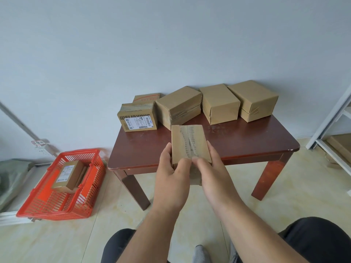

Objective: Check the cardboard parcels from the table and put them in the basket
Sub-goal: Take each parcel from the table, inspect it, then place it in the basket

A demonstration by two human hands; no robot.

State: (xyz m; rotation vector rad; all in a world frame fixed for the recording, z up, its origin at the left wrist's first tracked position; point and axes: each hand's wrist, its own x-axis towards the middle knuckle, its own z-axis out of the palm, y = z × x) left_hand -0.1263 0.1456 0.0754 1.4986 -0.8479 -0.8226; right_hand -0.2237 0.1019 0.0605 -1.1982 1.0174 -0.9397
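Note:
I hold a small taped cardboard parcel (pixel 189 143) in front of me, above the near edge of the dark red wooden table (pixel 247 143). My left hand (pixel 172 171) grips its left side and my right hand (pixel 210 168) grips its right side, both thumbs on the taped top face. Several more parcels stand along the table's far edge: a labelled one (pixel 137 119), a small one behind it (pixel 146 97), and three plain ones (pixel 178 107) (pixel 219 104) (pixel 253 100). The red plastic basket (pixel 47 205) sits on the floor at the left with a labelled parcel (pixel 68 174) inside.
A white wall runs behind the table. A white shelf frame (pixel 330 126) stands at the right. A grey-green bag (pixel 13 177) lies left of the basket. My knees (pixel 313 242) show at the bottom above the pale tiled floor.

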